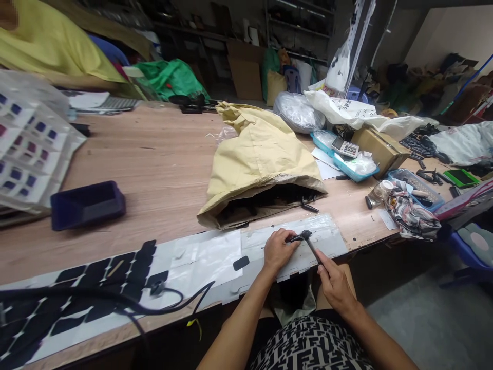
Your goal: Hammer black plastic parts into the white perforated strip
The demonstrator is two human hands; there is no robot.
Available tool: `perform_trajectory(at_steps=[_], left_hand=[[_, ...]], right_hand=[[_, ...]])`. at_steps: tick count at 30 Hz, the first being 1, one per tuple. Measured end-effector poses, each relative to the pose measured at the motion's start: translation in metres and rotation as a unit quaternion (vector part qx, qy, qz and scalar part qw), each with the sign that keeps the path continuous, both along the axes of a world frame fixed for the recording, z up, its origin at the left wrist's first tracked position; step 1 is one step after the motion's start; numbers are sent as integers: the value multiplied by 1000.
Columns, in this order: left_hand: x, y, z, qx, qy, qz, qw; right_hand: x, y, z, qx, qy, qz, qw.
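Both my hands are at the near edge of the wooden table. My left hand is closed, pinching one end of a small black hinged part. My right hand is closed on the other thin black arm of the same part, which slants down towards me. The part hovers just above a clear plastic sheet lying along the table edge. Behind it a yellow-brown sack lies open on its side, with dark pieces showing in its mouth.
A dark blue tray sits at the left. Black flat pieces and a black cable cover the near left. Blue baskets, a calculator, a cardboard box and a patterned cloth crowd the right.
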State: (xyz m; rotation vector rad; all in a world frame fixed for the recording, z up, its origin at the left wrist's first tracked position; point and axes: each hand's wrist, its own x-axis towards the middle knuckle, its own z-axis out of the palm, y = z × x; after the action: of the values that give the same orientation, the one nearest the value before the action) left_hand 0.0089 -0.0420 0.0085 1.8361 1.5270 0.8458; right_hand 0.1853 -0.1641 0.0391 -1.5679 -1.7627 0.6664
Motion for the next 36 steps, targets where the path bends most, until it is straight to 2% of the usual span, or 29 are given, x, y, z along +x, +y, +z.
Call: perform_trajectory(at_steps=[9, 15, 20, 23, 26, 28, 30, 32, 34, 36], left_hand=[[1, -1, 1, 10, -3, 4, 1000], [0, 0, -1, 14, 4, -5, 1000], [-3, -1, 3, 23, -14, -29, 999], [-7, -23, 12, 36, -85, -69, 993], [-13, -65, 15, 43, -129, -135, 981], [-17, -96, 8, 33, -127, -184, 974], [-20, -119, -9, 7, -108, -199, 974], [-22, -132, -31, -33, -72, -176, 981], [-23, -135, -53, -86, -16, -133, 987], [-24, -132, -66, -145, 51, -103, 983]], right_hand=[[-4, 5, -4, 2, -28, 28, 999], [17, 9, 0, -1, -28, -56, 998], [30, 8, -3, -60, -85, -107, 989], [31, 7, -6, -74, -100, -113, 986], [30, 6, -11, -71, -95, -119, 986], [30, 7, -14, -71, -87, -121, 986], [31, 7, -15, -71, -85, -117, 987], [32, 7, -15, -65, -90, -113, 987], [32, 7, -14, -57, -98, -110, 987], [32, 7, -14, -51, -102, -112, 987]])
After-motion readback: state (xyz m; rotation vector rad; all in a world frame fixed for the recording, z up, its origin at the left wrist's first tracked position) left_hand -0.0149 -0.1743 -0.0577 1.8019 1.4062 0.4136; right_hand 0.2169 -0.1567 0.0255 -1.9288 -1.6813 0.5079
